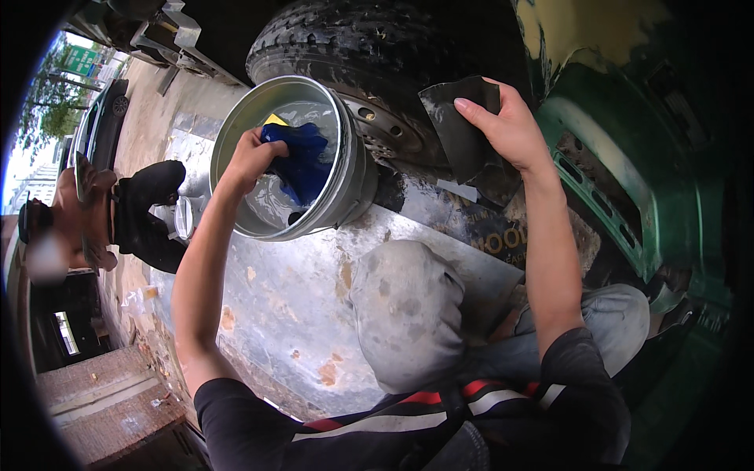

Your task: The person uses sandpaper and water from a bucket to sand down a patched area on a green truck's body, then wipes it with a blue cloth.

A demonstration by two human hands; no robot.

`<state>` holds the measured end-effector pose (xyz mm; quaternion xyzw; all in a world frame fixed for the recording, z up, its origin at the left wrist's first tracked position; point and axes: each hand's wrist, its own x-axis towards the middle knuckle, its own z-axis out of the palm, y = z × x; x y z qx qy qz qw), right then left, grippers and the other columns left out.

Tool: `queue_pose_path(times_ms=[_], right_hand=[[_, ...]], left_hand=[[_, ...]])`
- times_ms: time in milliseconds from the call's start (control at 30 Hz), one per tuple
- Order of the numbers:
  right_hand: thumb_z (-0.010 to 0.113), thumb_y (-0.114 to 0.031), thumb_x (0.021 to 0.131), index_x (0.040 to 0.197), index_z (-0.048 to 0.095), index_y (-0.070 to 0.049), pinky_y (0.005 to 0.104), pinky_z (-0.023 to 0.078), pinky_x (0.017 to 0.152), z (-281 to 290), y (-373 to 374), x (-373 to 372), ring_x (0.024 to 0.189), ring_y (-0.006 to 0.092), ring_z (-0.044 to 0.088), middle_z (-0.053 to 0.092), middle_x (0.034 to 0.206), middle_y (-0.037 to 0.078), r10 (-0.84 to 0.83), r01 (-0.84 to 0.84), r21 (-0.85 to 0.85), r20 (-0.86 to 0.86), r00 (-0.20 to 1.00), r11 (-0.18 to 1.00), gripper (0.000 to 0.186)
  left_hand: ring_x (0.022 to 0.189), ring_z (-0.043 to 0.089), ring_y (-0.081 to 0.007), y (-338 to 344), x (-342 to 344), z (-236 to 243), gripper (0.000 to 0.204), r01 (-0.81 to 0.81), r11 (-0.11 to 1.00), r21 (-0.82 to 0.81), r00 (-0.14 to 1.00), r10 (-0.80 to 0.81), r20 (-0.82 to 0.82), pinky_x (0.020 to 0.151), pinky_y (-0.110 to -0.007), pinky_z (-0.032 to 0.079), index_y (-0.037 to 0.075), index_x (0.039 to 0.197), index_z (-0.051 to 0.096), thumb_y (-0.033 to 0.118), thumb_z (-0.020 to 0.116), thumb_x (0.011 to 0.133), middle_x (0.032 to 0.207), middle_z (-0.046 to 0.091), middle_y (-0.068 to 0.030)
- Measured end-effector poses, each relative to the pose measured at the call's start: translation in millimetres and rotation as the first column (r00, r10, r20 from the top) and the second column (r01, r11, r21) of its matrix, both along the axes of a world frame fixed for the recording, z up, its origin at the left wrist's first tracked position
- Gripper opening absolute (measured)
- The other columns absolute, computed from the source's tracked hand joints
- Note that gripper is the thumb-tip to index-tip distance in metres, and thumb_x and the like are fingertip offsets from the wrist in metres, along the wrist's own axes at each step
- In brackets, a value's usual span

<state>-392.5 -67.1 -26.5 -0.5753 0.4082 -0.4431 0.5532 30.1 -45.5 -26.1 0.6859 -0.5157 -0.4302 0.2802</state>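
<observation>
At 10 o'clock, the left hand (253, 161) has its fingers clamped on a blue cloth (302, 161) – inside a grey bucket (359, 184) of water (265, 206). At 1 o'clock, the right hand (512, 129) grips 1 dark sheet (452, 125) between thumb and fingers – near the tyre (326, 47) at 12.

That person's left hand (255, 159) pinches, forearm (203, 275) slanting back bodyward from the curled fingers (250, 140); the right hand (509, 129) grips, thumb (473, 113) opposite mostly hidden fingers, wrist (539, 162) behind them.
</observation>
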Motion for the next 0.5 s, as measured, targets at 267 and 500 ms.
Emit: queue_pose_path(times_ms=[267,500], right_hand=[[0.054,0.001,0.093,0.136,0.059,-0.007,0.0283,0.053,0.083,5,2,42,0.088,0.0121,0.066,0.073,0.111,0.01,-0.016,0.004,-0.102,-0.121,0.993,0.995,0.044],[0.045,0.01,0.084,0.138,0.058,-0.006,0.0294,0.054,0.087,55,3,80,0.097,0.0145,0.067,0.07,0.111,0.008,0.018,-0.017,-0.056,0.018,1.0,0.998,0.057]], left_hand=[[0.078,0.072,-0.0154,12,9,177,0.019,-0.052,0.973,-0.223,0.993,0.026,-0.119,0.074,-0.03,0.061,0.001,0.108,0.068,0.007,0.065,0.091,0.091,0.073,-0.0058],[0.08,0.069,-0.0159,-4,-1,330,0.015,0.031,0.843,-0.538,0.996,0.016,0.082,0.067,-0.029,0.052,0.005,0.096,0.074,0.018,0.07,0.092,0.089,0.073,-0.0055]])
